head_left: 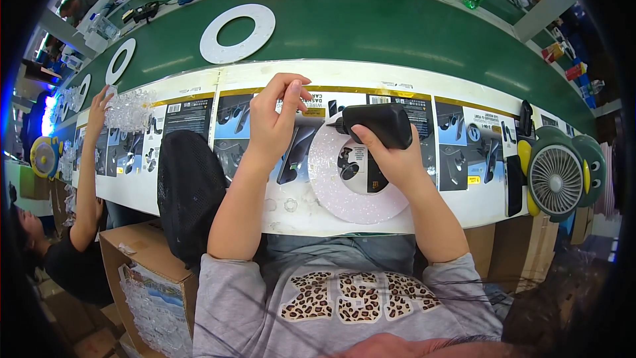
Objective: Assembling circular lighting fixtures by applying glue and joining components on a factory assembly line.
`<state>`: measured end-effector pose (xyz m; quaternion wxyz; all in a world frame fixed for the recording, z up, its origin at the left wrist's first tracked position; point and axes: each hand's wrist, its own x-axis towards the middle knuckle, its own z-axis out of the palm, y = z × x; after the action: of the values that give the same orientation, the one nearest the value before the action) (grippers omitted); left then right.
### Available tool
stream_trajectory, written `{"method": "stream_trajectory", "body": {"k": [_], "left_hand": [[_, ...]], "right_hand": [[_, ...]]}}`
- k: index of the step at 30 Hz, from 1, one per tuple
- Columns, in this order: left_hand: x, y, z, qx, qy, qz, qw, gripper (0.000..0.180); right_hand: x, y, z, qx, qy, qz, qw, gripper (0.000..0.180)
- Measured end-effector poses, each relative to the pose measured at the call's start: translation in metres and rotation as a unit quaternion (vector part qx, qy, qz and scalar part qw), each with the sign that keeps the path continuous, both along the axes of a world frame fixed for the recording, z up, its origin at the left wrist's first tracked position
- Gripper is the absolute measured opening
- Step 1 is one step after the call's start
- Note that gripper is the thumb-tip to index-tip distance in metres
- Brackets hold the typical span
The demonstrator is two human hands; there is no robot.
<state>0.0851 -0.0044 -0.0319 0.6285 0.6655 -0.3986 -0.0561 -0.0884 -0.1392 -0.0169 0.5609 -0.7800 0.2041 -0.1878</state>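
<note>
My right hand grips a black car phone mount with a smooth, rounded head; a ribbed part juts out at its left. Under it, a glittery white ring lies flat on the printed sheets, and part of the ring is hidden by the mount and my hand. To the left, my left hand is raised over the sheets, its fingers loosely bent and apart, with nothing visible in them.
A black mesh-covered object stands left of my arm. A frog-shaped fan is at the right edge. Another white ring lies on the green table. At left, a co-worker's hand reaches near clear plastic pieces.
</note>
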Motion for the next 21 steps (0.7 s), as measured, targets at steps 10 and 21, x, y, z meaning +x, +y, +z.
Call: {"method": "stream_trajectory", "body": {"k": [10, 21], "left_hand": [[-0.001, 0.002, 0.003, 0.003, 0.001, 0.005, 1.000, 0.024], [-0.001, 0.000, 0.001, 0.004, 0.004, 0.000, 1.000, 0.023]], "right_hand": [[-0.002, 0.001, -0.001, 0.018, -0.040, -0.036, 0.998, 0.026], [-0.002, -0.011, -0.002, 0.011, -0.037, -0.083, 0.996, 0.027]]}}
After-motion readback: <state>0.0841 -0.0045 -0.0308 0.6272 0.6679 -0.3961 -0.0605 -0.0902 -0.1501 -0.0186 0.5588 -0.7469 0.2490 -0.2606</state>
